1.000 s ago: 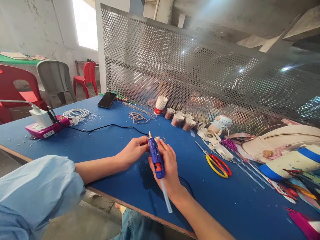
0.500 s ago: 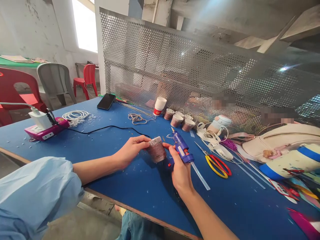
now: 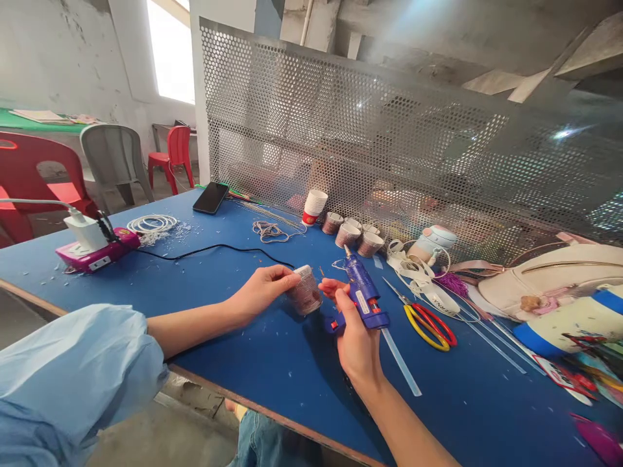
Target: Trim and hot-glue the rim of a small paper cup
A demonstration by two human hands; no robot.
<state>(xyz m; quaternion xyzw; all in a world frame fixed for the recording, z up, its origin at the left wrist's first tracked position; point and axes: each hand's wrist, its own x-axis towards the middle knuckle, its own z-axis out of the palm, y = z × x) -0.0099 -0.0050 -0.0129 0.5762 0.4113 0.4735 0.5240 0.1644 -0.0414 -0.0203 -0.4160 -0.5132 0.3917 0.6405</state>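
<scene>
Between the thumb and fingers of my left hand (image 3: 263, 292) is a small paper cup (image 3: 306, 295) wrapped in brownish-pink cord, tilted on its side above the table. My right hand (image 3: 353, 324) grips a blue hot glue gun (image 3: 363, 292) by its handle, nozzle pointing up and away. From the back of the gun sticks a clear glue stick (image 3: 402, 363). The right fingertips are near the cup but apart from it. Beyond the gun stand several cord-wrapped cups (image 3: 348, 232) and a stack of white paper cups (image 3: 315, 206).
Scissors (image 3: 428, 324) with red and yellow handles lie right of the glue gun. A pink power strip (image 3: 97, 253) feeds a black cord across the blue table (image 3: 219, 383). A phone (image 3: 211, 197), loose cord (image 3: 270, 231), a bottle (image 3: 431, 243) and a pale bag (image 3: 559, 272) sit farther out.
My right hand with the glue gun has drawn slightly right, and its fingertips have come away from the cup. The left hand still holds the cup, which is turned a little.
</scene>
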